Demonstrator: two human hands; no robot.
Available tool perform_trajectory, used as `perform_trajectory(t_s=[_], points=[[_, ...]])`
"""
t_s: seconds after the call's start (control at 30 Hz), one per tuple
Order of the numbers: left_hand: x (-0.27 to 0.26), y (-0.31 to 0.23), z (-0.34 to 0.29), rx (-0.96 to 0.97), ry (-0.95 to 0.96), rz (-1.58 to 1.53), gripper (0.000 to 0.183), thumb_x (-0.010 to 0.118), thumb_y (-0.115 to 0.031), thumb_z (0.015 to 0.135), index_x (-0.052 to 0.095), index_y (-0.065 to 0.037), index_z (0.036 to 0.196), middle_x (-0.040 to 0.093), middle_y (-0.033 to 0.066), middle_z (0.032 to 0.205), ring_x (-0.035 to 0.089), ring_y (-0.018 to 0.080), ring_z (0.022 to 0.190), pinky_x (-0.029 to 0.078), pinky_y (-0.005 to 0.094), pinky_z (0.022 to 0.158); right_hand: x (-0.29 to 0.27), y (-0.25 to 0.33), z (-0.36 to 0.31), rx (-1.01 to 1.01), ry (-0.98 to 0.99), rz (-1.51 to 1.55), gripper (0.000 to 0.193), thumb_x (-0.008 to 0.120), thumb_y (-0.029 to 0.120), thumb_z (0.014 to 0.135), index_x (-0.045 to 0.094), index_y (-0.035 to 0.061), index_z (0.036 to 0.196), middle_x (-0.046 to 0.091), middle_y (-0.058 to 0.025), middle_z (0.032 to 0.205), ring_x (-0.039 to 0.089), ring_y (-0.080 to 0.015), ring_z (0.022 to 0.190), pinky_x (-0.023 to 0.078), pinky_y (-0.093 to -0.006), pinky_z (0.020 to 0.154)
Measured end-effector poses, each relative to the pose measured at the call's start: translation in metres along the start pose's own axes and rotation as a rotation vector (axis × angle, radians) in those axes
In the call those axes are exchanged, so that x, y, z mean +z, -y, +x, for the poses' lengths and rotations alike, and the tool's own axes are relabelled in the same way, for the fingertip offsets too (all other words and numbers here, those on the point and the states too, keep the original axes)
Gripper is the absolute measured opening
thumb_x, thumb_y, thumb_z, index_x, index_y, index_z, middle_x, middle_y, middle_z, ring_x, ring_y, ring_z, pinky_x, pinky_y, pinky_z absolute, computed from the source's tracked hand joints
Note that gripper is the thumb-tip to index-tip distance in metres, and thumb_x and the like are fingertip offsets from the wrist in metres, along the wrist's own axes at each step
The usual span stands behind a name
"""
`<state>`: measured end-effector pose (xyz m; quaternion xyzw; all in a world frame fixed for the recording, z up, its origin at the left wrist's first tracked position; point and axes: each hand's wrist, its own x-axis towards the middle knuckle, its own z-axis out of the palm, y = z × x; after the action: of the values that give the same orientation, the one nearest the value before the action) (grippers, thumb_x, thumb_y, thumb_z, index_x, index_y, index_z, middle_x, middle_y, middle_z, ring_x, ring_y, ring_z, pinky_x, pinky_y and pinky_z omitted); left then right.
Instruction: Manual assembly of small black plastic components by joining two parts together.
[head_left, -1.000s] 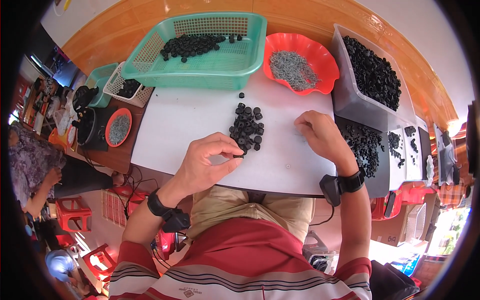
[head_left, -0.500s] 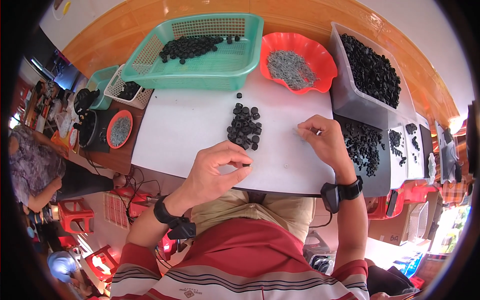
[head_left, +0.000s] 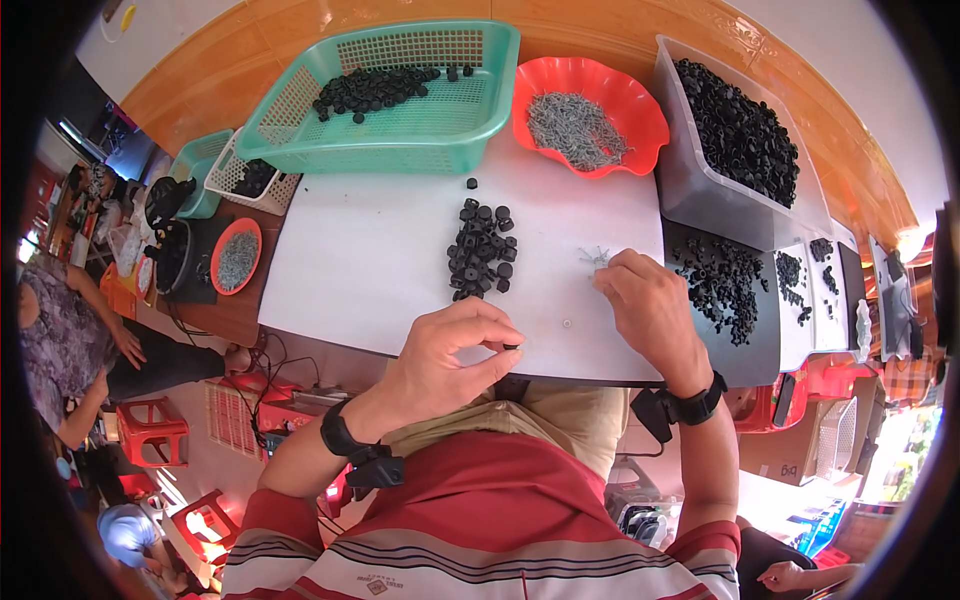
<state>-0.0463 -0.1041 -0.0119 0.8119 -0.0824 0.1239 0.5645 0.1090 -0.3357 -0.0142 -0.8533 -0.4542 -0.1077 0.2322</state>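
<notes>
My left hand is closed in a pinch near the table's front edge, with a small black part between thumb and forefinger. Ahead of it lies a loose heap of black round knobs, one more sitting apart behind them. My right hand is on the right of the white work surface, fingers bent together and pointing down. Whatever its fingertips hold is hidden. Just beyond them lies a small bunch of silvery screws. A tiny pale ring rests between my hands.
At the back stand a green basket with black knobs, a red scalloped bowl of screws and a clear bin of black parts. More small black parts lie to the right. Another person's arm is at left.
My right hand has come nearer to me, and the bunch of screws now shows past its fingertips. The left hand has shifted slightly right and nearer, still pinching the black part.
</notes>
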Motion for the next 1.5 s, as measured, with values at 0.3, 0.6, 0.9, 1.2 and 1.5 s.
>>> perform_trajectory(t_s=[0.3, 0.6, 0.9, 1.2, 1.5], points=[[0.019, 0.002, -0.002, -0.047, 0.022, -0.095, 0.014, 0.073, 0.005, 0.087, 0.073, 0.004, 0.101, 0.068, 0.0112, 0.105, 0.069, 0.0138, 0.087, 0.059, 0.0255, 0.077, 0.007, 0.005, -0.012, 0.050, -0.137, 0.081, 0.011, 0.074, 0.001, 0.081, 0.071, 0.0058, 0.091, 0.068, -0.0052, 0.092, 0.068, -0.0256, 0.078, 0.057, -0.0371, 0.065], [0.052, 0.006, 0.025, -0.312, -0.053, -0.354, 0.010, 0.077, -0.005, 0.091, 0.071, 0.001, 0.095, 0.069, 0.0032, 0.091, 0.063, 0.0047, 0.079, 0.052, 0.0217, 0.068, 0.000, 0.019, -0.021, 0.330, -0.175, 0.677, 0.009, 0.077, 0.002, 0.087, 0.075, -0.0004, 0.095, 0.070, -0.0070, 0.092, 0.065, -0.0126, 0.076, 0.052, -0.0259, 0.066], [0.069, 0.002, 0.036, -0.208, -0.139, -0.203, 0.018, 0.078, -0.009, 0.091, 0.073, 0.003, 0.104, 0.072, 0.0059, 0.091, 0.066, 0.0077, 0.079, 0.053, 0.0225, 0.069, 0.001, 0.026, -0.032, 0.345, -0.210, 0.914, 0.011, 0.077, 0.000, 0.088, 0.075, -0.0009, 0.099, 0.070, -0.0065, 0.093, 0.064, -0.0104, 0.077, 0.051, -0.0235, 0.066], [0.075, -0.001, 0.043, -0.107, -0.161, -0.068, 0.011, 0.074, -0.004, 0.092, 0.075, 0.003, 0.100, 0.073, 0.0096, 0.094, 0.070, 0.0115, 0.080, 0.057, 0.0250, 0.068, 0.005, 0.021, -0.035, 0.250, -0.273, 0.737, 0.012, 0.075, -0.002, 0.088, 0.074, -0.0018, 0.100, 0.070, -0.0097, 0.093, 0.066, -0.0148, 0.076, 0.053, -0.0258, 0.067], [0.079, -0.002, 0.051, -0.118, -0.176, -0.044, 0.011, 0.074, -0.006, 0.093, 0.074, 0.004, 0.099, 0.072, 0.0100, 0.092, 0.071, 0.0133, 0.079, 0.057, 0.0261, 0.069, 0.009, 0.018, -0.036, 0.217, -0.334, 0.622, 0.014, 0.073, -0.007, 0.084, 0.069, -0.0007, 0.096, 0.072, -0.0137, 0.096, 0.071, -0.0230, 0.084, 0.057, -0.0311, 0.073]])
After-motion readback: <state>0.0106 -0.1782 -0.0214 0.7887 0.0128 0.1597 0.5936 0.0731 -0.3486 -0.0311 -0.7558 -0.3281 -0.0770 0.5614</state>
